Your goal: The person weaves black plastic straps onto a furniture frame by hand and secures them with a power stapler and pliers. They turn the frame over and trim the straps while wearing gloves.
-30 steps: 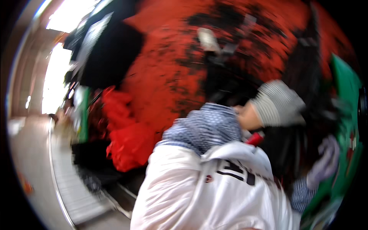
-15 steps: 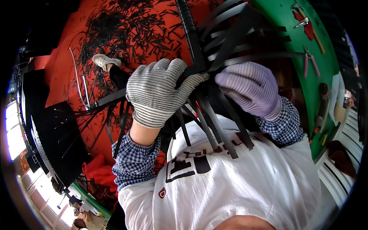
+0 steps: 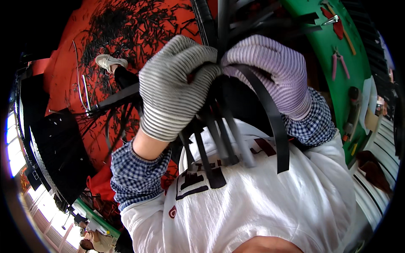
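Observation:
My left hand [image 3: 175, 90], in a grey-and-white striped glove, is closed, with thumb and fingertips pinched at a black woven frame. Beside it my right hand [image 3: 270, 74], in a purple-striped glove, grips a flat black strip [image 3: 270, 107] that curves down over my white shirt. The fingertips of both hands almost meet, hiding the exact spot where the strip joins the weave. A black wrapped bar [image 3: 203, 21] of the frame runs up and away behind the gloves. Several loose black strips [image 3: 205, 158] hang below my hands, some smeared by motion.
Cut black scraps [image 3: 114, 38] litter the red floor [image 3: 63, 84]. On the green table [image 3: 312, 46] at the right lie pink-handled pliers [image 3: 337, 65] and a wooden-handled hammer [image 3: 346, 36]. Bent metal rods [image 3: 84, 92] and a black panel [image 3: 59, 147] stand at the left.
My hands have come closer together and risen a little. The right hand now has a strip bending down from its fingers. The hanging strips have shifted.

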`<action>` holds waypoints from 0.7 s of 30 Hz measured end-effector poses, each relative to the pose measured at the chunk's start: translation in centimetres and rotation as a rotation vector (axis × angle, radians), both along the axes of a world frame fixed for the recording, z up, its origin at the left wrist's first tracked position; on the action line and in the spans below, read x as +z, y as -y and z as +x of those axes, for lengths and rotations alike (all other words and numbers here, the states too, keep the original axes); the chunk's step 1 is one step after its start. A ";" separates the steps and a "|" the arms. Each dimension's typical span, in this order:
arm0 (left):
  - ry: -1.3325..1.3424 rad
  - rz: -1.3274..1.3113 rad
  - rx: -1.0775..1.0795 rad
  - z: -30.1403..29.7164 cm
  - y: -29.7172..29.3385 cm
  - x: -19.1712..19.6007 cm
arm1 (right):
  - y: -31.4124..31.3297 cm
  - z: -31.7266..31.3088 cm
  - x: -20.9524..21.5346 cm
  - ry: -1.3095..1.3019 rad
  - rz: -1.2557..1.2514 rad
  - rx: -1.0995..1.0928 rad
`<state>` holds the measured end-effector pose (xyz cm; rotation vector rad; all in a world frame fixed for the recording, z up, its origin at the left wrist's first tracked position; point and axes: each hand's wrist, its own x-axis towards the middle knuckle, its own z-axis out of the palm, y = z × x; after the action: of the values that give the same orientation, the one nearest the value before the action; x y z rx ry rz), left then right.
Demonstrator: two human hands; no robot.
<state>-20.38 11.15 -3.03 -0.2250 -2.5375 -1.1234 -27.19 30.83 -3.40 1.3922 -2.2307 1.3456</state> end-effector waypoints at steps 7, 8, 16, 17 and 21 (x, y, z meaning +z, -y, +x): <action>0.078 0.262 -0.102 -1.0 0.7 -0.5 | -0.1 -1.0 0.9 0.231 -0.024 0.017; 0.155 0.181 -0.085 -0.9 0.7 -0.2 | -0.1 -1.8 0.3 0.167 -0.029 0.038; 0.289 0.178 -0.087 -1.9 2.1 -1.3 | 0.3 -1.4 -1.0 0.192 -0.130 -0.029; 0.293 0.217 -0.077 -1.8 2.4 -1.6 | 0.4 -1.2 -0.9 0.212 -0.133 -0.027; 0.159 0.324 -0.121 -1.5 3.4 -2.5 | 0.9 0.6 2.8 0.216 0.000 -0.056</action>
<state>-21.88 7.79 -5.56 -0.2139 -2.4527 -1.6361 -26.57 29.93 -0.62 1.2266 -2.3824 1.5424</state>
